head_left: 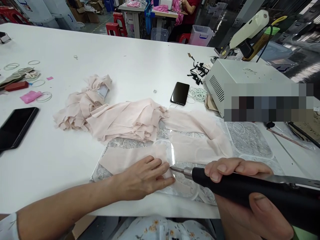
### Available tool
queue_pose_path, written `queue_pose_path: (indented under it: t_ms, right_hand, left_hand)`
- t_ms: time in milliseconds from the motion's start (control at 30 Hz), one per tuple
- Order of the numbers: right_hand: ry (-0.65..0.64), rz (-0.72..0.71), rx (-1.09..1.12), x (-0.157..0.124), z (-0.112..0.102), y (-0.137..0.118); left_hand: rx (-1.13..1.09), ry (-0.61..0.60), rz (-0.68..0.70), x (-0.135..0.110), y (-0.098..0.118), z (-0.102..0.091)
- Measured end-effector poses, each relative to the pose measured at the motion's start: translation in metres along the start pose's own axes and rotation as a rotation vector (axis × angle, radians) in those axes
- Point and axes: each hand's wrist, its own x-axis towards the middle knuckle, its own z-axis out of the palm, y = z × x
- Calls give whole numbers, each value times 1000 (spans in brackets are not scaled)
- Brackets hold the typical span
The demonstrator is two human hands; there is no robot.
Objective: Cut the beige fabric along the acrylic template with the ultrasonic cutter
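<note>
My left hand point(147, 176) lies palm down with its fingers on a flat strip of pale pink fabric point(125, 156), pressing it against a clear plastic sheet point(185, 193) over a grey speckled surface. In my right hand point(240, 170) is a black handheld tool point(225, 183) with a slim metal tip point(177, 169). That tip points left and sits right beside my left fingertips; whether it touches the fabric I cannot tell. Another strip of the fabric point(197, 146) curves back on itself to the right. Just behind lies a loose stack of the same strips point(127, 120).
A bunched bundle of pale pink fabric point(82, 103) sits left of the stack. Two phones, a near black one point(17, 128) and a smaller one point(180, 93), lie on the white table point(140, 70). At right stands a grey machine box point(247, 75). Farther back, a person point(188, 10) sits.
</note>
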Motion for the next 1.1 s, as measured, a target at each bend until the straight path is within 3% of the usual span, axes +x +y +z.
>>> queue_pose_path:
  t_ms: [233, 1100]
  right_hand:
    - [35, 7, 16, 0, 0, -4]
    - [41, 36, 3, 1, 4, 1]
  left_hand:
    - [32, 72, -65, 0, 3, 2]
    - [42, 13, -79, -2, 5, 1]
